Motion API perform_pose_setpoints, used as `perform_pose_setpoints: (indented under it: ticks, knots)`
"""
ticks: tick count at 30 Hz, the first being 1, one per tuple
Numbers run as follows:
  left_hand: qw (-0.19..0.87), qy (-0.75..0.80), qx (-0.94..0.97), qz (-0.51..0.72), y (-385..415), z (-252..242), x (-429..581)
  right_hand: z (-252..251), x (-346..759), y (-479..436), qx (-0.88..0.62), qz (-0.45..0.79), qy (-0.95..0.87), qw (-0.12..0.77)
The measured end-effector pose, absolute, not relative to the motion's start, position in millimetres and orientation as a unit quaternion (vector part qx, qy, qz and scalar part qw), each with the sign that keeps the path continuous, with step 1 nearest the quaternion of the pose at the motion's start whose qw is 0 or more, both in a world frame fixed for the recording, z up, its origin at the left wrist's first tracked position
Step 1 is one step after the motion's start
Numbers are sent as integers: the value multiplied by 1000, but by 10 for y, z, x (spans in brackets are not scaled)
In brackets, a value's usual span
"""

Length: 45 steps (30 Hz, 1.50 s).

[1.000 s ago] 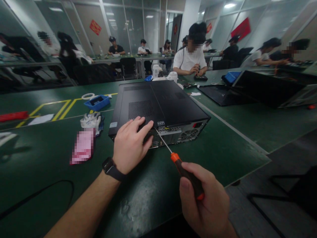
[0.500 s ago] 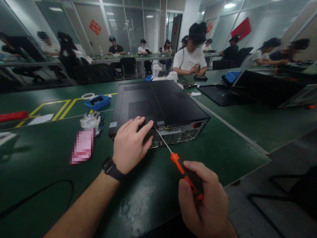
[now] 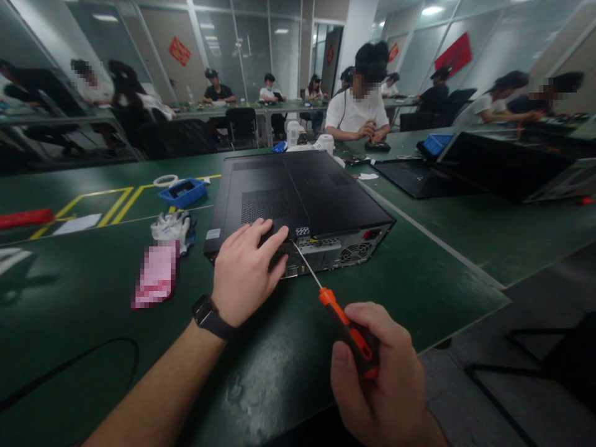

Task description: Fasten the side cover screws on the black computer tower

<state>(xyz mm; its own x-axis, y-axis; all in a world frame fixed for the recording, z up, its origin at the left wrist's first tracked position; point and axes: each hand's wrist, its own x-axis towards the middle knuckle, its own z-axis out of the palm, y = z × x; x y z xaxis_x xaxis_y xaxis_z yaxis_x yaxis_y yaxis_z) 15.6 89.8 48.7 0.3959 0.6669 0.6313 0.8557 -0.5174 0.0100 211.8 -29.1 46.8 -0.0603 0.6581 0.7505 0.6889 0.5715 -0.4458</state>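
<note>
A black computer case (image 3: 321,186) lies flat on the green table (image 3: 447,279), its rear panel with fan grille towards me. My left hand (image 3: 249,270), with a black watch on the wrist, rests on the case's near edge, its fingers spread. An orange and black screwdriver (image 3: 342,313) is gripped by its handle in my right hand (image 3: 384,372). Its thin shaft slants up and left, and the tip is at the upper edge of the rear panel, close beside my left fingertips. The exact spot the tip touches is too small to make out.
Gloves (image 3: 173,230), a pink item (image 3: 156,273) and a blue tray (image 3: 183,194) stand left of the case. A black cable (image 3: 93,357) lies at lower left. Across the table a person (image 3: 358,112) works, with a black panel (image 3: 419,177) to the right.
The screwdriver handle has turned a little in my right hand, and its front end has shifted slightly left. My left hand and the case have stayed in place.
</note>
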Motion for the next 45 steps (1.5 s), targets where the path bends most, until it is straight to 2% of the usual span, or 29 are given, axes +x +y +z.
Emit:
perform_pose_setpoints:
  ticks: [6,14,20,27,34,41,45]
  knots:
    - [162,-464,-820,-293,899,486,159,468,2134,-281,-469,-34,-739,482]
    - [170,-461,-820,-293,903,491,160,461,2117,-272,-449,-6,-731,514]
    - [171,-463,-819,-292,902,495,164,473,2133,-291,-477,-61,-740,471]
    - [172,-462,-820,-291,898,502,160,461,2126,-281,-466,-24,-727,503]
    - [166,-464,-820,-291,893,500,163,455,2125,-282,-484,-43,-721,494]
    - [170,-466,-818,-293,905,484,159,424,2143,-261,-437,-15,-734,519]
    - [169,-464,-818,-296,908,474,158,431,2149,-266,-456,-49,-744,487]
